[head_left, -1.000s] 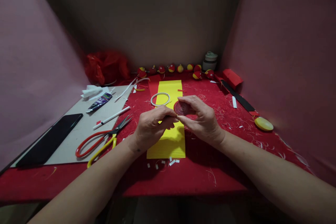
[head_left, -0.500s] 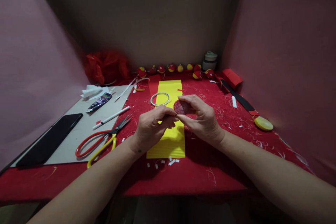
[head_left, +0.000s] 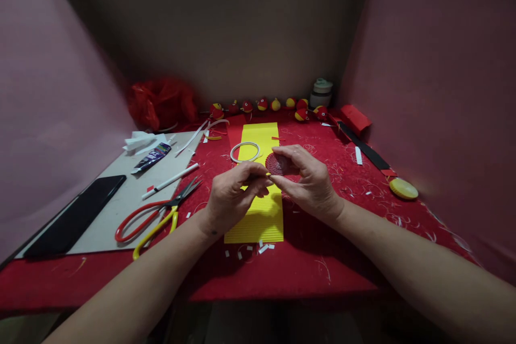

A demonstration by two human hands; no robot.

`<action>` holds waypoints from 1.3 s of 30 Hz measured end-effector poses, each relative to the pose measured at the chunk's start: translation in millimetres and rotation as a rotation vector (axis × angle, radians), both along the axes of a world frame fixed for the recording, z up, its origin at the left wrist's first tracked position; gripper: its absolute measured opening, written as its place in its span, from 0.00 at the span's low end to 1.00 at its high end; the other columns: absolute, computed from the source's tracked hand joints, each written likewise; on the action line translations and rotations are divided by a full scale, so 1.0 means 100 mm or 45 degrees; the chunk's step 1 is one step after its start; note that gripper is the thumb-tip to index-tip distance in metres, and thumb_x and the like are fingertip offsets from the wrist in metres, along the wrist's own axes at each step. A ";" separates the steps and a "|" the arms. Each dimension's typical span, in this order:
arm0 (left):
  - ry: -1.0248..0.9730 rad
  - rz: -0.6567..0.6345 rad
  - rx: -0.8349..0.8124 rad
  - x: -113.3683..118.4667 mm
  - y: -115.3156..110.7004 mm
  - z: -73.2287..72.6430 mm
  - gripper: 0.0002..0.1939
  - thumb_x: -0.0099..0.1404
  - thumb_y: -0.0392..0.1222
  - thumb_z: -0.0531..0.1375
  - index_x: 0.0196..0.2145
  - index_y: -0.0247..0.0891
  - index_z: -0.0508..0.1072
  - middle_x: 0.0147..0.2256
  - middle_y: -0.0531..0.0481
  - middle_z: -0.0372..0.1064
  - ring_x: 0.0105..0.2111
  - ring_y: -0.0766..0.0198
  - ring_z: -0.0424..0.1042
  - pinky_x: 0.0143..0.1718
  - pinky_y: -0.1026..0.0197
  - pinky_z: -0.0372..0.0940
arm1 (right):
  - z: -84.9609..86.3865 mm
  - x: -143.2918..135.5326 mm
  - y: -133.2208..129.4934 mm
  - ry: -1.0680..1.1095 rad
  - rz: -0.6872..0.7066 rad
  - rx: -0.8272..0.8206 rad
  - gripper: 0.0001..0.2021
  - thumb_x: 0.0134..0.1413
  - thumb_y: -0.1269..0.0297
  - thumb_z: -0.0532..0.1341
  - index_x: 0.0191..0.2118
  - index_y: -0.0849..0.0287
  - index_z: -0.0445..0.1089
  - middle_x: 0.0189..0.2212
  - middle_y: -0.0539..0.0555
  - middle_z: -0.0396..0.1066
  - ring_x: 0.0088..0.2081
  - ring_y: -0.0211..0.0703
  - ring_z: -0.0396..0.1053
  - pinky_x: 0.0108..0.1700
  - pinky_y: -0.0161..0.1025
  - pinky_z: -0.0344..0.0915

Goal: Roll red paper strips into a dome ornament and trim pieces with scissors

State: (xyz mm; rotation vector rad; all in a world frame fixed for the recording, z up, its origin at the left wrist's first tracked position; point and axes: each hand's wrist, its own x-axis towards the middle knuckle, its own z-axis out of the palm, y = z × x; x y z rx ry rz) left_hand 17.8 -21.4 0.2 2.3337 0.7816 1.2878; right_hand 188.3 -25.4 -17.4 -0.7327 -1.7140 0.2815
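Note:
My right hand (head_left: 308, 180) is closed, with thumb and fingers around the edge of a dark red ridged disc (head_left: 275, 164), perhaps coiled corrugated paper. Beside it, my left hand (head_left: 237, 188) pinches a tiny yellow piece (head_left: 268, 174) at the disc's lower left edge; what kind of piece it is I cannot make out. Both hands are held above a yellow corrugated paper sheet (head_left: 253, 231). A white tape roll (head_left: 245, 152) lies on that sheet, just beyond my left hand. Scissors (head_left: 171, 209) with one red and one yellow handle rest left of my left forearm.
On a grey board (head_left: 121, 166) lie a black phone (head_left: 74, 215), a glue tube (head_left: 151, 158) and a white pen (head_left: 170, 181). Several red and yellow figures (head_left: 262, 104) line the back beside a jar (head_left: 321, 93). A yellow disc (head_left: 403, 188) sits at the right edge.
The hands keep almost the same pose around the red disc. A small yellow piece now shows between the left fingertips. The whole view has shifted very slightly.

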 end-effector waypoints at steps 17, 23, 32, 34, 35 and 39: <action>-0.028 -0.010 -0.129 0.02 0.01 0.00 0.04 0.59 0.37 0.60 0.33 0.35 0.69 0.25 0.54 0.68 0.21 0.71 0.71 0.24 0.68 0.68 | -0.03 0.00 0.01 0.008 -0.006 -0.031 0.18 0.49 0.70 0.62 0.47 0.58 0.64 0.39 0.56 0.67 0.40 0.42 0.68 0.40 0.41 0.72; -0.146 -0.110 -0.448 0.02 0.02 0.07 0.08 0.55 0.38 0.65 0.30 0.34 0.70 0.23 0.54 0.67 0.21 0.69 0.71 0.24 0.67 0.69 | -0.01 0.00 0.00 0.013 0.003 -0.051 0.17 0.49 0.70 0.63 0.47 0.58 0.64 0.40 0.56 0.67 0.40 0.42 0.69 0.39 0.40 0.72; -0.222 -0.141 -0.525 0.02 0.03 0.04 0.09 0.53 0.37 0.65 0.30 0.35 0.68 0.23 0.56 0.66 0.20 0.71 0.70 0.22 0.69 0.68 | 0.00 0.00 0.00 0.012 0.005 -0.012 0.17 0.49 0.69 0.63 0.47 0.59 0.65 0.39 0.57 0.68 0.40 0.43 0.69 0.42 0.43 0.71; -0.246 -0.145 -0.526 0.02 0.03 0.03 0.10 0.53 0.37 0.66 0.30 0.35 0.68 0.23 0.56 0.66 0.20 0.71 0.70 0.22 0.69 0.67 | -0.01 0.00 0.00 0.012 0.011 -0.021 0.18 0.49 0.70 0.63 0.47 0.59 0.64 0.39 0.56 0.68 0.40 0.43 0.69 0.41 0.43 0.71; -0.249 -0.145 -0.521 0.02 0.03 0.03 0.10 0.53 0.37 0.66 0.30 0.35 0.67 0.23 0.56 0.66 0.20 0.71 0.70 0.22 0.69 0.68 | -0.01 0.00 0.00 0.010 0.012 -0.027 0.18 0.49 0.70 0.63 0.47 0.58 0.64 0.39 0.56 0.68 0.40 0.43 0.69 0.41 0.43 0.71; -0.218 -0.125 -0.460 0.02 0.02 0.03 0.10 0.53 0.39 0.66 0.29 0.35 0.68 0.23 0.55 0.66 0.20 0.71 0.70 0.22 0.69 0.68 | -0.01 0.00 0.00 0.006 0.010 -0.023 0.18 0.49 0.70 0.63 0.48 0.57 0.64 0.40 0.56 0.68 0.42 0.44 0.68 0.43 0.44 0.70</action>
